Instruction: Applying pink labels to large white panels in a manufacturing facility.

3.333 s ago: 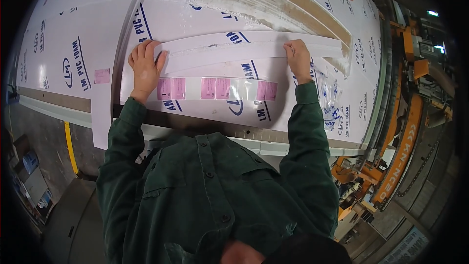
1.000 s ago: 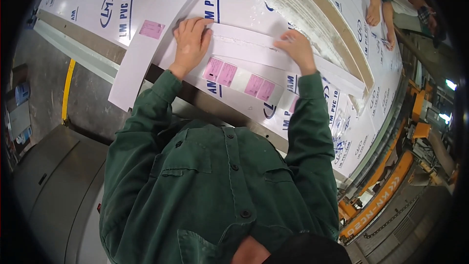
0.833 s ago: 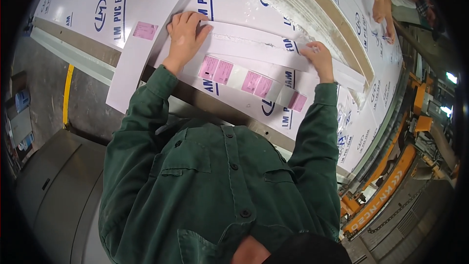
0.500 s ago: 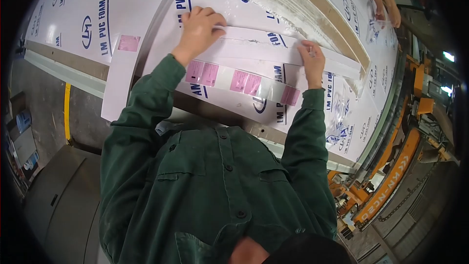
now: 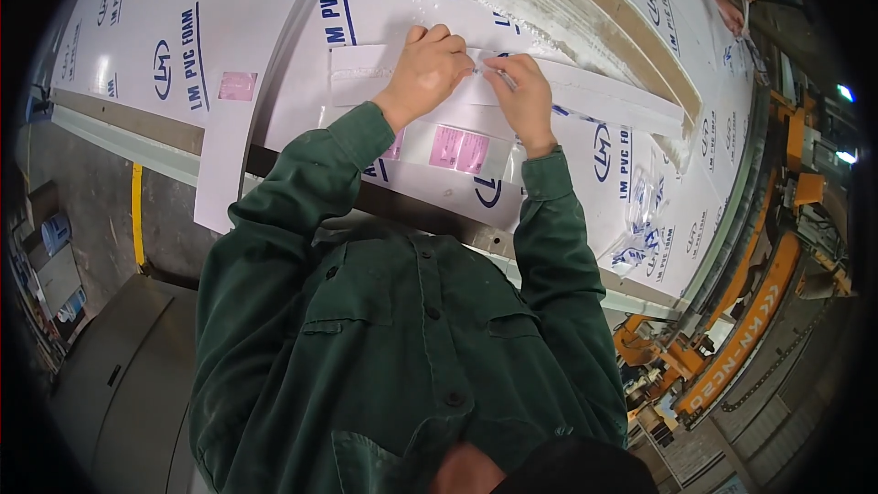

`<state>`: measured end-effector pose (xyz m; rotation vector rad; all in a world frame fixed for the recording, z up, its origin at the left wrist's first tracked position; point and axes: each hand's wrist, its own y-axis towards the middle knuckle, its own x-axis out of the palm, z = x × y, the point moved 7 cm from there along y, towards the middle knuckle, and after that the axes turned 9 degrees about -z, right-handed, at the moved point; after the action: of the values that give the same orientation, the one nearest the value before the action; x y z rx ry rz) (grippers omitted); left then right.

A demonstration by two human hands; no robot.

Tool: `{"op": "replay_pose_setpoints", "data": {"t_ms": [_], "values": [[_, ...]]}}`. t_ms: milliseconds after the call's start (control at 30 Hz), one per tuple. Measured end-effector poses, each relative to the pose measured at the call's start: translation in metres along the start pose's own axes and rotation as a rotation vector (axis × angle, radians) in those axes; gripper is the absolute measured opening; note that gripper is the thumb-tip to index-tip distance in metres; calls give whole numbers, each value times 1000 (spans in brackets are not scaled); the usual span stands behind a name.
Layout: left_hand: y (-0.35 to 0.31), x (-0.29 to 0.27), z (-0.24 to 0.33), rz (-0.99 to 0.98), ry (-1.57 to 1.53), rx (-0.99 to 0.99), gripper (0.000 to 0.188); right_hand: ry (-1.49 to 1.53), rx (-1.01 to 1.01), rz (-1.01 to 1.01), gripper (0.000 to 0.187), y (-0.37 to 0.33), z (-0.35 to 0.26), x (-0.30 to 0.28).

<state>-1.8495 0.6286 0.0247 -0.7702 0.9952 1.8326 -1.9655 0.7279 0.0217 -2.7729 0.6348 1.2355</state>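
Observation:
A long white foam-board strip with a rough line along it lies across the film-covered panel. Over the middle of this strip my left hand and my right hand have come close together, fingertips almost meeting. Each hand is closed in a pinch; whatever sits between the fingertips is too small to make out. Just nearer to me than the strip is a clear band with pink labels, partly covered by my left forearm.
A brown-edged board with a streaky whitish face lies beyond the strip. Crumpled clear film rests at the right. A narrow white board stands left. Another person's hands are at the upper right. Orange machinery stands beyond the panel.
Both hands have moved inward along the strip: the left from near its left end rightward, the right from farther right leftward. Their fingers, looser before, are now pinched together.

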Motion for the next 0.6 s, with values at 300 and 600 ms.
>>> {"op": "replay_pose_setpoints", "data": {"t_ms": [300,600], "values": [[5,17,19,-1,276,15,12,-503,21,-242,13,8,-5,27],[9,23,-5,-31,42,-102,7,-61,-12,-115,9,7,-4,11]]}}
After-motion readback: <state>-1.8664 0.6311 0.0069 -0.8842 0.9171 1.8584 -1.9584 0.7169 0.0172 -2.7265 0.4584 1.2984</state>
